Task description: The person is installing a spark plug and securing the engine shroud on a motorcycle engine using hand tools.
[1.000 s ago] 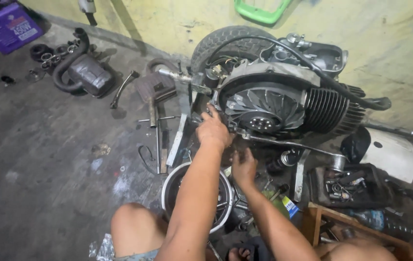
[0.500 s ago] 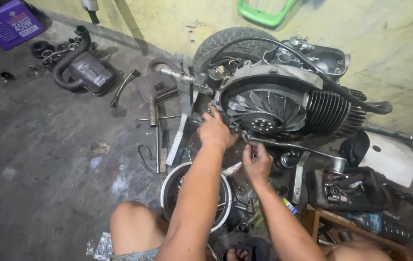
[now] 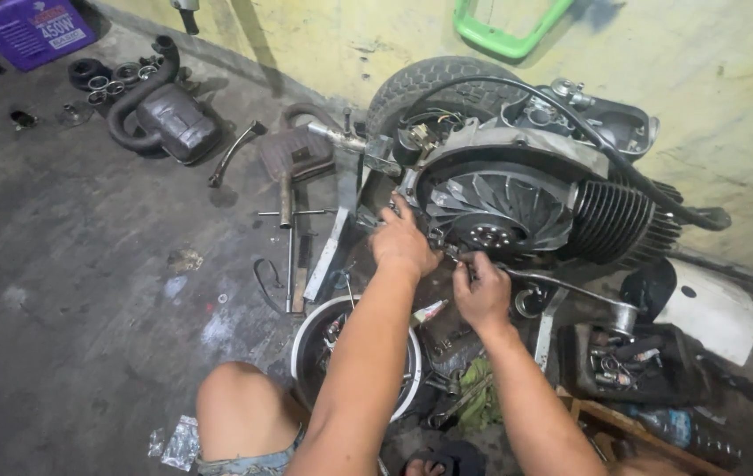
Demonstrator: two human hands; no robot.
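Note:
A scooter engine [image 3: 526, 189] with a finned flywheel fan [image 3: 500, 211] and a ribbed cylinder [image 3: 615, 220] lies on the floor against the wall, its tyre [image 3: 434, 84] behind it. My left hand [image 3: 403, 242] curls over the lower left edge of the engine casing. Just to its right, under the fan, my right hand [image 3: 480, 291] is pinched on a small metal tool [image 3: 447, 253] whose tip touches the casing. A long chrome lever [image 3: 570, 289] runs right from beside that hand.
A round metal bowl [image 3: 306, 339] of small parts stands by my knee [image 3: 240, 405]. Wrenches [image 3: 288, 211], a black exhaust [image 3: 165, 119] and bearings lie on the floor to the left. An open tool bag [image 3: 632, 361], a white panel [image 3: 711, 308] and a wooden crate [image 3: 650, 423] sit to the right.
My right hand has risen from near the bowl to the underside of the fan, beside my left hand. The left hand has stayed on the casing.

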